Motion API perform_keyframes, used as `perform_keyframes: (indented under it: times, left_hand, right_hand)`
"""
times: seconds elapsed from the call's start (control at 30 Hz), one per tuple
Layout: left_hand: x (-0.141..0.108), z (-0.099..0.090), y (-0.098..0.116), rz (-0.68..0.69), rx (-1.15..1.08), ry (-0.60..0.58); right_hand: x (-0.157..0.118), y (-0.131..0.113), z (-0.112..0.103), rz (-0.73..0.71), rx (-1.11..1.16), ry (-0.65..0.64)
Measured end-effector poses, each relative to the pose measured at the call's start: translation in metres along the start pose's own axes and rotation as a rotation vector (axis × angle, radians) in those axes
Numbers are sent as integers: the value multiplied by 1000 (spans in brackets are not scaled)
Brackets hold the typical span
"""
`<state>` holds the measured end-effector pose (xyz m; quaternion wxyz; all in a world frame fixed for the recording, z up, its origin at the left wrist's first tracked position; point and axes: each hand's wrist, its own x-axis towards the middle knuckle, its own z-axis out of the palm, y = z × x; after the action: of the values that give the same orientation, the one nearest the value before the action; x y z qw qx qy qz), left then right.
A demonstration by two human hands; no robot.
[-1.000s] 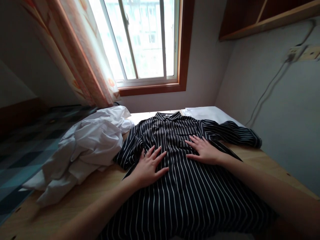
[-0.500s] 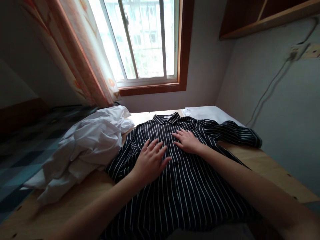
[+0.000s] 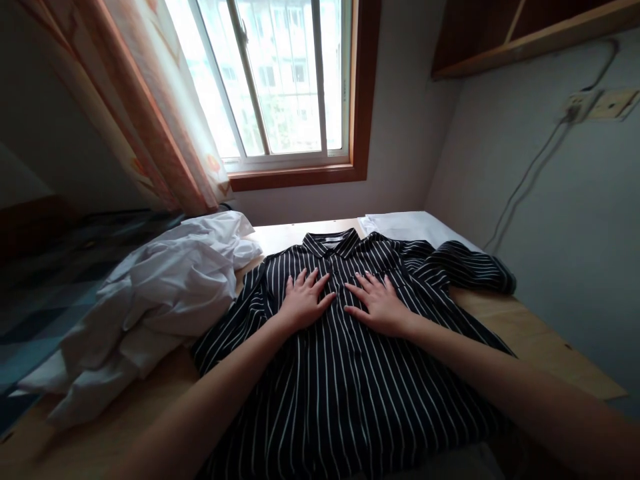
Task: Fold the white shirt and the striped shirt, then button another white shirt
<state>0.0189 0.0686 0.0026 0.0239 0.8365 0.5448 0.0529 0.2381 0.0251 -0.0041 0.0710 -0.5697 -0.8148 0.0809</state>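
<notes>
Both L hand (image 3: 304, 305) & R hand (image 3: 380, 308) are showing bare, w/ slim, tapering fingers & nails that are looking short; finer detail's too small to tell. L forearm (image 3: 215, 393) & R forearm (image 3: 495, 370) are also showing bare, widening from narrow wrists, blurring approx. twd elbows.
</notes>
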Motion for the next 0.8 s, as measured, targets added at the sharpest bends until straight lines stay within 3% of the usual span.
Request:
perform_keyframes:
  times: [0.13,0.2,0.3,0.5,0.63,0.8]
  left_hand:
    - [-13,-8,6,48,-25,-55]
    - [-6,-14,9,13,-11,-44]
    - [16,-19,11,-10,40,62]
    - [46,-3,1,-45,51,91]
    - [51,6,-11,-58,3,41]
    - [62,-2,-12,-72,-5,-50]
  right_hand:
    - [-6,0,-12,9,7,6]
    - [5,1,-21,10,7,30]
    - [34,2,-30,-27,-4,122]
    - [81,5,-8,54,40,127]
    - [89,10,4,95,66,97]
    - [92,13,2,100,67,38]
